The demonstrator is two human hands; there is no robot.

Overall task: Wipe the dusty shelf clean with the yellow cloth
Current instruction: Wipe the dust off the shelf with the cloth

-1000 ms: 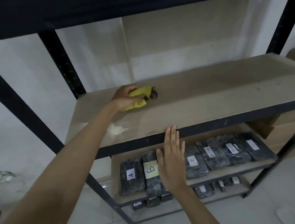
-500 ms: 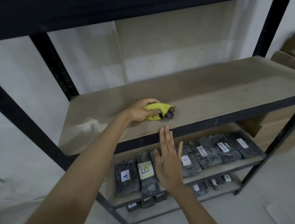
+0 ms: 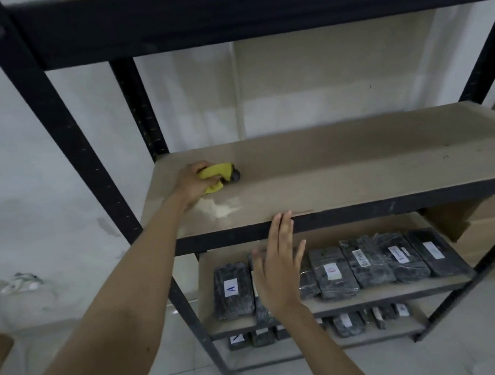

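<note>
The dusty shelf [image 3: 347, 172] is a tan board in a black metal rack. My left hand [image 3: 193, 184] presses a bunched yellow cloth [image 3: 219, 172] onto the board near its left end, toward the back. A small dark lump [image 3: 235, 175] sits at the cloth's right tip. A pale dust patch [image 3: 222, 210] lies just in front of the cloth. My right hand [image 3: 277, 261] is flat and spread, fingertips touching the shelf's black front edge, holding nothing.
Black uprights [image 3: 54, 123] frame the rack, with a dark shelf beam [image 3: 233, 8] overhead. The lower shelf holds several black wrapped packs with white labels [image 3: 373, 257]; more sit on the bottom shelf. Cardboard boxes [image 3: 493, 219] stand to the right. A white wall is behind.
My left hand has dragged the cloth left and toward the back of the shelf from near the front edge. My right hand has stayed at the front edge.
</note>
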